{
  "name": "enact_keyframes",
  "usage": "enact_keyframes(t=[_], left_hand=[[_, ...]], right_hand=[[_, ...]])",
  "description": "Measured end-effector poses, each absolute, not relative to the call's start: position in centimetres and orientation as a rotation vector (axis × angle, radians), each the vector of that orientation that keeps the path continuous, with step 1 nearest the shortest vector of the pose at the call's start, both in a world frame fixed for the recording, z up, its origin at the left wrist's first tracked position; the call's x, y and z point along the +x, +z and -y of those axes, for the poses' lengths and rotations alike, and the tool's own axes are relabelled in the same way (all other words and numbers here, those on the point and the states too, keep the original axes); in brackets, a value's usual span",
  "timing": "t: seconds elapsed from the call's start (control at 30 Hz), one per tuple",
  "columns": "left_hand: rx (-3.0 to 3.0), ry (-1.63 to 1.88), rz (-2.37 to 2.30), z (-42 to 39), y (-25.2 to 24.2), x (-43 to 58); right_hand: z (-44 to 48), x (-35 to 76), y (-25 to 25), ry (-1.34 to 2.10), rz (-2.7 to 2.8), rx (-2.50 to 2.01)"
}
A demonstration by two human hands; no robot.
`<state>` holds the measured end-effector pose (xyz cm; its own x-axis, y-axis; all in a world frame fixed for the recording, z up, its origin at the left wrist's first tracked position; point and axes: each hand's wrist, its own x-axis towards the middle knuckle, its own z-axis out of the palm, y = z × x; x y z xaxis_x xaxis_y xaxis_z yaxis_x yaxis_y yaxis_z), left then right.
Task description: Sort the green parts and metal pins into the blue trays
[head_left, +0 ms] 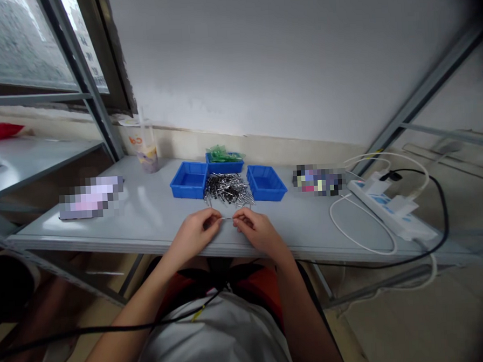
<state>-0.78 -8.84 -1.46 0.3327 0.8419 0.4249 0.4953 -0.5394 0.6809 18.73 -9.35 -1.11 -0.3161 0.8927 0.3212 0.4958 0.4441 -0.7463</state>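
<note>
Above the front of the grey table, my left hand (pixel 200 226) is closed, thumb and index finger pinching one end of a thin metal pin (pixel 227 218). My right hand (pixel 255 226) pinches the pin's other end, so it lies level between both hands. Just beyond the fingers is a loose pile of small metal pins (pixel 228 188), some shiny and some dark. Blue plastic trays surround the pile: a left tray (pixel 184 192), a right tray (pixel 267 192) and a back tray (pixel 228 168) with green plastic pieces (pixel 219 153) heaped in it.
At the back left stands a plastic drink cup (pixel 147 156) with a straw. A blurred flat object (pixel 92 198) lies left, another blurred object (pixel 318 180) right. A white power strip (pixel 392 211) with plugs and looping cables occupies the right end. Metal posts frame the table.
</note>
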Motion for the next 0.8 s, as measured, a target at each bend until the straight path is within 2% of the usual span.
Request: enact_keyframes(t=[0.8], left_hand=[[2.242, 1.016, -1.182, 9.02, -0.94, -0.74]], right_hand=[[9.53, 18.69, -0.85, 0.660, 2.015, -1.202]])
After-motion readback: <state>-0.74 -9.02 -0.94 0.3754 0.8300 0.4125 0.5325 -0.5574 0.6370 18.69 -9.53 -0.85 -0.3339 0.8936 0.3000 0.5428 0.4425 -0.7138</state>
